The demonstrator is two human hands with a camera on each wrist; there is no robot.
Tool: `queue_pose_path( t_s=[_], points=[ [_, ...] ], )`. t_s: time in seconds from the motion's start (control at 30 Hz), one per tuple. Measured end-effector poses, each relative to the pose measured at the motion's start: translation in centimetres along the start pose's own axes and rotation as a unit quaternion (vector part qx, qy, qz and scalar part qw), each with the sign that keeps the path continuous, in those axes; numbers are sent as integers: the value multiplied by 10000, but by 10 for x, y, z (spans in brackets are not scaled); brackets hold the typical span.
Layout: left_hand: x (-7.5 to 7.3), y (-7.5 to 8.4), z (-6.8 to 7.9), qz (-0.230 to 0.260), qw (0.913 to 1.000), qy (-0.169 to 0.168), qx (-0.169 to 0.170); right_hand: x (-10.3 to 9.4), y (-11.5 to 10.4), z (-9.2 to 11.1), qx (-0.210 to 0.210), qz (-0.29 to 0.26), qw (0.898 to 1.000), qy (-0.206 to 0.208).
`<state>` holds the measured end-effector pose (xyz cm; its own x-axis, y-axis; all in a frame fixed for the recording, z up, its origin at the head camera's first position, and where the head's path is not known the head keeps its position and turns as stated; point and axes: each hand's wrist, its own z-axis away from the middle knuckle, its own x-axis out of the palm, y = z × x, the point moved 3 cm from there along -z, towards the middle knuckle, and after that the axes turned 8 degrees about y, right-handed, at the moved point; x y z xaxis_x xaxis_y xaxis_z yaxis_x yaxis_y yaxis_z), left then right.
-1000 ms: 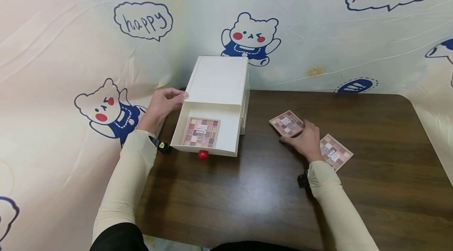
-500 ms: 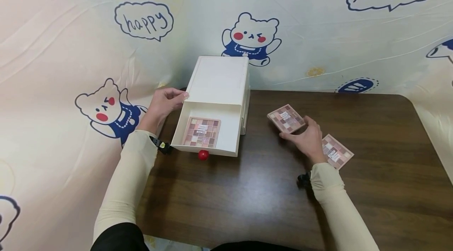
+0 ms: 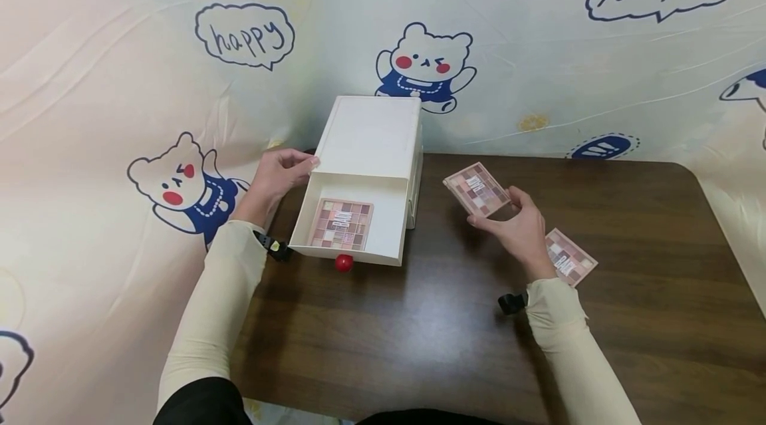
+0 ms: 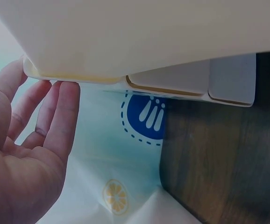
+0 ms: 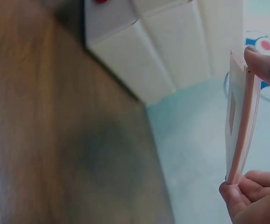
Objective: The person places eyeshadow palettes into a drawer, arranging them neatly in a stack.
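Note:
In the head view, a white drawer box (image 3: pixel 371 136) stands at the back left, its top drawer (image 3: pixel 387 219) pulled out toward the person. One eyeshadow palette (image 3: pixel 342 225) lies inside that drawer. The left hand (image 3: pixel 280 179) holds the box's left front edge; the left wrist view has its thumb (image 4: pixel 11 77) and fingertips at the corner. Raised above the table, a second eyeshadow palette (image 3: pixel 477 190) is pinched by the right hand (image 3: pixel 519 232) between thumb and fingers at opposite edges. The right wrist view shows this palette edge-on. Beside that wrist lies a third palette (image 3: pixel 571 257), partly hidden.
A red ball knob (image 3: pixel 344 263) sticks out from the drawer's front. All stand on a dark brown wooden table (image 3: pixel 443 332). Behind and left hangs a pale curtain (image 3: pixel 509 32) printed with bears and "happy" bubbles.
The right hand has lifted its palette off the table and moved it slightly left and away from the person. The left hand, the box and the other palettes have stayed put.

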<state>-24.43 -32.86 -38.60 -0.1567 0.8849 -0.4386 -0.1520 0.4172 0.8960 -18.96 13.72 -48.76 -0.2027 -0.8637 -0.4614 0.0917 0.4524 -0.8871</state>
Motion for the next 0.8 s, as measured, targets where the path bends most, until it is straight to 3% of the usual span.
queue_pose_path(
  t_s=[0.5, 0.8],
  points=[
    [-1, -2, 0, 34, 9999, -29, -144, -8, -55, 18, -260, -1073, 9935, -270],
    [-1, -1, 0, -17, 9999, -46, -150, -7, -76, 25, -650, -1035, 9915, -452]
  ],
)
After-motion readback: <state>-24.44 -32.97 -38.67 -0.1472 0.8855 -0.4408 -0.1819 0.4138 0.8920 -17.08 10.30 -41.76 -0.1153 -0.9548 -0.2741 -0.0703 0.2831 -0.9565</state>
